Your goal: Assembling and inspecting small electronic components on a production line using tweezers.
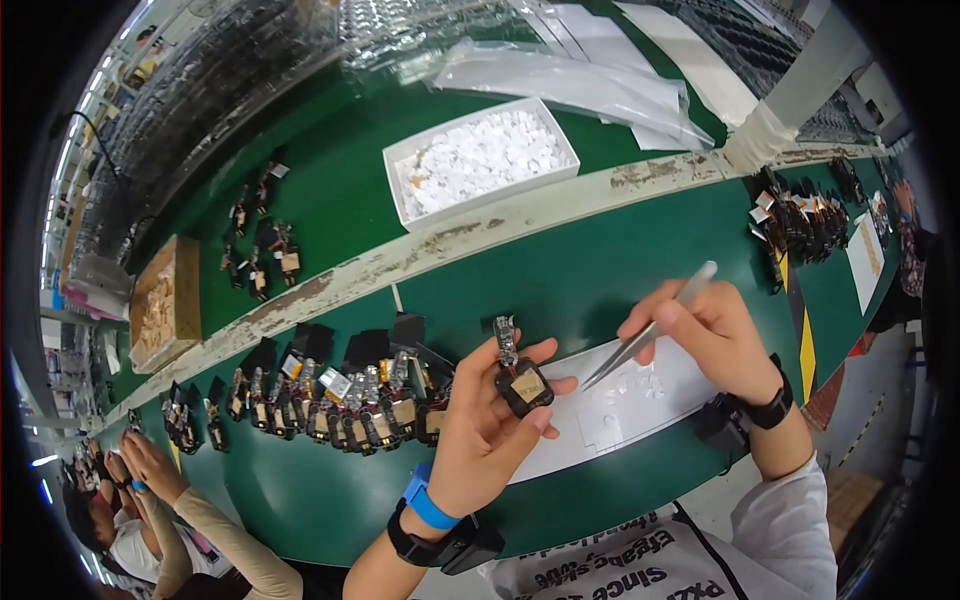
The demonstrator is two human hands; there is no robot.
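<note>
My left hand [478, 432] holds a small black electronic part [520, 385] between thumb and fingers. It has a rounded housing with a tan square pad, and a narrow circuit strip sticks up from it. In my right hand [715, 335] is a pair of metal tweezers [640, 342], gripped between thumb and fingers. The tips point down and left, a short way right of the part and apart from it. Below the tips lies a white sheet [555, 455] with small clear pieces [632, 382] on it.
Several similar black parts [350, 425] stand in a row to the left; another pile [800, 220] lies far right. Beyond a worn ledge [480, 220] sit a white box [400, 195] of small white pieces and a wooden box [188, 290]. A co-worker's hands [150, 465] are at far left.
</note>
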